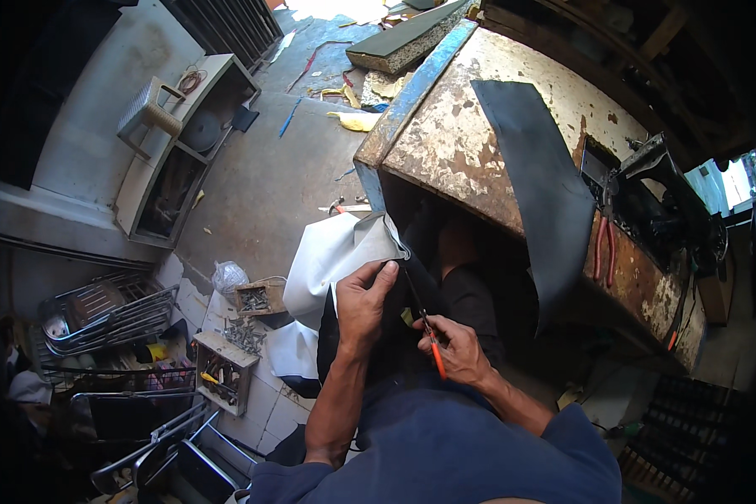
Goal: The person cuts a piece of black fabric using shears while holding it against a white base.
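My left hand [360, 307] is closed in a pinch on the edge of a white vinyl-like sheet [332, 252] with a dark underside, which hangs over my lap. Thumb and fingertips press together at its folded corner. In my right hand [460, 349] is a pair of orange-handled scissors [438, 357]. Their long, dark blades slope up toward the sheet's corner, close to my left fingertips. Against the dark cloth, I cannot tell whether the blades touch the sheet. Part of the grip is hidden behind my fingers.
A worn table [454, 126] stands ahead to the right, bearing a black sheet [533, 176], red-handled pliers [605, 244] and a black sewing machine [672, 189]. At left are a box of tools [225, 370], metal chair frames [109, 315] and a white cabinet [176, 160]. A hammer [337, 206] lies on the floor.
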Demonstrator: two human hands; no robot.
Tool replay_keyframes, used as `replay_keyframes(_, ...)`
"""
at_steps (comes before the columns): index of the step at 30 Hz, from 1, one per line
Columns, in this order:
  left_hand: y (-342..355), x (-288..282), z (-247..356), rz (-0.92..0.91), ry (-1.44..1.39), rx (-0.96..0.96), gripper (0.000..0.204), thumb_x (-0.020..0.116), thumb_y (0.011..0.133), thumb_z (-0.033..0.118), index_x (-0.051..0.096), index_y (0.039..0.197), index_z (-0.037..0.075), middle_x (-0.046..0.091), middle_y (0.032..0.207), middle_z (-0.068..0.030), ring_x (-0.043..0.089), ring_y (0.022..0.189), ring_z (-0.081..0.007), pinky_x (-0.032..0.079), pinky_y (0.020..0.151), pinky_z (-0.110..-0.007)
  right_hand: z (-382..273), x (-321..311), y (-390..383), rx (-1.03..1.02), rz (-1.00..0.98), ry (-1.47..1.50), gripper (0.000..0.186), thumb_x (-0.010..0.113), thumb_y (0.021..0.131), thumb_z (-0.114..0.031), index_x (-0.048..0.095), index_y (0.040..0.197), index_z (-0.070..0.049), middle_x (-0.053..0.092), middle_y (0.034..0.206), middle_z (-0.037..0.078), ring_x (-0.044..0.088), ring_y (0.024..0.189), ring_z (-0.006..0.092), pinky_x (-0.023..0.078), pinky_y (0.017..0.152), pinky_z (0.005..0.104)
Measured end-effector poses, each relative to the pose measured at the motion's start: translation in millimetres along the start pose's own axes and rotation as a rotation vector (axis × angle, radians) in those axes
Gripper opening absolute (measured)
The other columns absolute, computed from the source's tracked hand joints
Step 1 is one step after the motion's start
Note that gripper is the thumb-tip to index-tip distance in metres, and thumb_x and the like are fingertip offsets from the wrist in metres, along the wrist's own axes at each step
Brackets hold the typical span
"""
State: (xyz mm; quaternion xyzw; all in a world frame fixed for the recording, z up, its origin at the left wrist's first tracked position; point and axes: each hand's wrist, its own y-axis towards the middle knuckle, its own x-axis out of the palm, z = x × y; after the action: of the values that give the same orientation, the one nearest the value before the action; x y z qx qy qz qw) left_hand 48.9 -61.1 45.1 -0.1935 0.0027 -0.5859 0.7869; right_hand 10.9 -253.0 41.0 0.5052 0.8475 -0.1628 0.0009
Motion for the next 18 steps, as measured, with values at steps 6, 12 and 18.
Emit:
replay_keyframes(6, -2.0, -0.3, 1.5, -0.007, -0.034, 0.001, 0.024, 0.072, 0.097, 0.017, 0.075, 0.108, -0.004, 0.068, 0.085, 0.0029, 0.054, 0.073, -0.0030, 0.043, 0.066, -0.020, -3.6, 5.4, 1.5, -0.092, 0.053, -0.085, 0.036, 0.077, 0.087, -0.013, 0.065, 0.114, 0.007, 0.071, 0.104, 0.018, 0.073, 0.090, 0.0261, 0.058, 0.079, 0.0347)
replay_keyframes(12, -4.4, -0.2, -3.7, -0.002, -0.043, 0.023, 0.024, 0.072, 0.098, 0.017, 0.075, 0.109, -0.004, 0.068, 0.085, 0.0027, 0.055, 0.073, -0.0030, 0.044, 0.067, -0.020, 3.6, 12.4, 4.2, -0.140, 0.112, -0.052, 0.038, 0.079, 0.086, -0.015, 0.064, 0.113, 0.005, 0.070, 0.101, 0.017, 0.072, 0.089, 0.0313, 0.057, 0.078, 0.0371)
replay_keyframes(18, -5.9, -0.2, -2.3, -0.003, -0.070, 0.016, 0.025, 0.071, 0.098, 0.017, 0.074, 0.109, -0.004, 0.069, 0.085, 0.0018, 0.055, 0.074, -0.0036, 0.044, 0.068, -0.020, 6.3, 14.9, 3.4, -0.248, 0.153, -0.147, 0.036, 0.080, 0.086, -0.016, 0.064, 0.112, 0.004, 0.069, 0.099, 0.017, 0.071, 0.089, 0.0337, 0.057, 0.077, 0.0368)
